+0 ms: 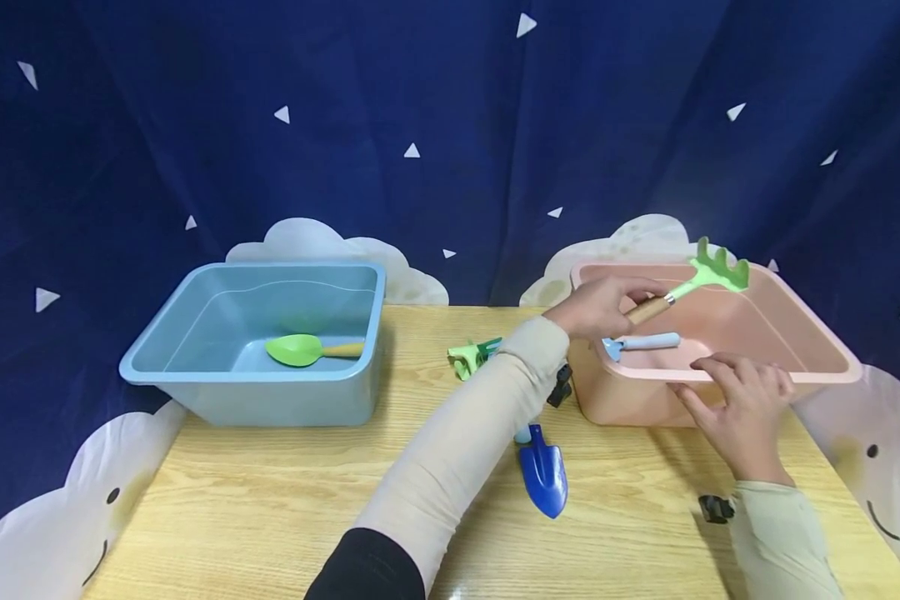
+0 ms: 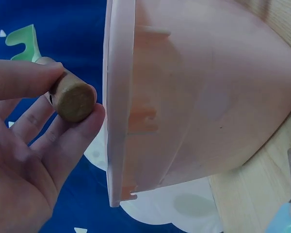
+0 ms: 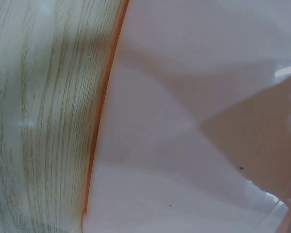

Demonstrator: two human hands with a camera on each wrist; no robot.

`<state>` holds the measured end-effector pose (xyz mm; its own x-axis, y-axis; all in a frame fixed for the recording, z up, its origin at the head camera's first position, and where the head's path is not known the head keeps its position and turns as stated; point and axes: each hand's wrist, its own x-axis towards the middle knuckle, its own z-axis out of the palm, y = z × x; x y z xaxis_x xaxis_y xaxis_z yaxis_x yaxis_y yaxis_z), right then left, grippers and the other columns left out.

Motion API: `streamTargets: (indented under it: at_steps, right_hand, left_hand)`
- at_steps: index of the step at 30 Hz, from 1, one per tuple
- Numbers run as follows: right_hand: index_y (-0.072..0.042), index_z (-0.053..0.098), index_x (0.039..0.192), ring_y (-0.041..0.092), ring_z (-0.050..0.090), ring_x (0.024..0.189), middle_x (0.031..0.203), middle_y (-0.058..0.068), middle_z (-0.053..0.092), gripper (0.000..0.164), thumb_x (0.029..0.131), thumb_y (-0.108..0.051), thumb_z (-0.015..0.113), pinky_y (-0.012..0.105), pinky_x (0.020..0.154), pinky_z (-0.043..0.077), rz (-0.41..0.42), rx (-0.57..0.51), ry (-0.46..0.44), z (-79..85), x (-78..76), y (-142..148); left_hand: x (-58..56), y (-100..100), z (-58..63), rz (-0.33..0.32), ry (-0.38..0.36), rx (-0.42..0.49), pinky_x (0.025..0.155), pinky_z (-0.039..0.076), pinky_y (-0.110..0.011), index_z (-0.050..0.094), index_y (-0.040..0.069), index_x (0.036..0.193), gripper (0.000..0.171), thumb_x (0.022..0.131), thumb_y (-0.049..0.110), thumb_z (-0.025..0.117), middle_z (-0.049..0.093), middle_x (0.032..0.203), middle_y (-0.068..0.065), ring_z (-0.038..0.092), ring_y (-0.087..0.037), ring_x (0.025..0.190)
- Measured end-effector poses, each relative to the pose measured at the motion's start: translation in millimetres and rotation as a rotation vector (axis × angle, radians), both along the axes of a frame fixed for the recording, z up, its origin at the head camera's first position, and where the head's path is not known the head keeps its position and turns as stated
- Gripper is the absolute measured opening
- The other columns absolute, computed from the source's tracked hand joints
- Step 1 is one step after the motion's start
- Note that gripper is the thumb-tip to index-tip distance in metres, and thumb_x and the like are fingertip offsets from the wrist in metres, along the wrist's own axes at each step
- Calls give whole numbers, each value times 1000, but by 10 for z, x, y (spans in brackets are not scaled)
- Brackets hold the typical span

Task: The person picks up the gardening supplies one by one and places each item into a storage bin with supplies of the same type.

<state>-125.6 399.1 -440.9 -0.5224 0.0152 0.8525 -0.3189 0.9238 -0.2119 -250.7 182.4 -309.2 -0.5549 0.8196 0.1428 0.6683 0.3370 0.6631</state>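
Observation:
My left hand [image 1: 596, 307] holds a green hand rake [image 1: 708, 271] by its wooden handle, above the pink basin [image 1: 817, 379]. In the left wrist view, the thumb and fingers pinch the handle end [image 2: 76, 103] beside the basin wall, with the green tines beyond. At the basin's front rim, my right hand [image 1: 750, 400] has its fingers over the edge and its thumb against the outer side. Inside the basin lies a small light blue tool [image 1: 648, 342], its head against the near left wall. The right wrist view shows the pink wall [image 3: 150, 145] close up, without the hand.
On the left stands a blue basin [image 1: 247, 404] with a green trowel [image 1: 300, 350] inside. Between the basins lie green tools [image 1: 467, 360], partly covered by the left arm. A dark blue trowel [image 1: 544, 475] lies nearer on the wooden table [image 1: 270, 500].

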Motion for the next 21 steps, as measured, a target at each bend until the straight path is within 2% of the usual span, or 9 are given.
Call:
streamTargets:
  at_steps: [4, 8, 15, 21]
  right_hand:
    - [-2, 71, 97, 48, 47, 94, 100, 21, 65, 70, 85, -70, 58, 65, 94, 21, 0, 6, -14, 1, -4, -2]
    - [-2, 70, 97, 48, 46, 92, 100, 21, 65, 68, 86, -68, 59, 67, 93, 21, 1, 11, -6, 7, -5, -5]
    - [-1, 70, 97, 48, 46, 93, 99, 22, 65, 69, 86, -68, 59, 65, 94, 22, -5, 12, -7, 26, 4, 5]
    - [-1, 70, 96, 48, 47, 93, 99, 22, 65, 68, 86, -67, 59, 66, 93, 22, -15, 15, -4, 28, 3, -4]
  left_hand:
    - [0, -21, 19, -3, -26, -2, 70, 45, -11, 58, 21, 139, 57, 88, -2, 63, 65, 131, 4, 59, -5, 100]
    - [-1, -29, 31, 3, -23, -11, 68, 44, -12, 57, 21, 141, 59, 88, -4, 61, 67, 129, 2, 58, -7, 93]
    - [6, -7, 30, 14, -24, -20, 71, 46, -12, 59, 23, 138, 58, 87, -5, 61, 65, 132, 4, 59, -6, 100]
    - [12, 28, 2, 26, 20, -25, 71, 44, -11, 60, 22, 137, 53, 90, -2, 62, 65, 131, 3, 60, -7, 101]
